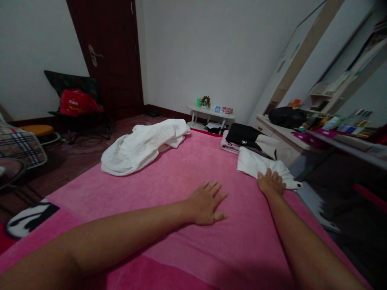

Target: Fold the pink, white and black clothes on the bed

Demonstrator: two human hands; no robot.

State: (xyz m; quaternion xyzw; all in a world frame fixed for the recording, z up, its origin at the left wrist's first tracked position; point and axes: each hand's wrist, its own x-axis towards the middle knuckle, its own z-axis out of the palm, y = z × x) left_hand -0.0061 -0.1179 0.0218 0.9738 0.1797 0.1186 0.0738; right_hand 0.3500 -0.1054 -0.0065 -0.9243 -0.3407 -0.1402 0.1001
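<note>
Flat on the pink bedspread [181, 177], my left hand [208, 204] has its fingers spread and holds nothing. My right hand [270, 183] rests on the near edge of a folded white garment [252, 162] at the bed's right side, fingers apart. Just beyond that garment lies a stack of folded clothes, with a black and grey garment [242, 135] on top of a pale pink one [226, 146]. A loosely heaped white cloth garment [145, 145] lies at the far left edge of the bed; its exact kind is unclear.
A dressing table [276, 135] with a black bag [287, 117] and several bottles stands along the right. Beyond the bed is a small white table [211, 112]. At the left, a red bag [79, 102] sits on a chair near a dark door [113, 52].
</note>
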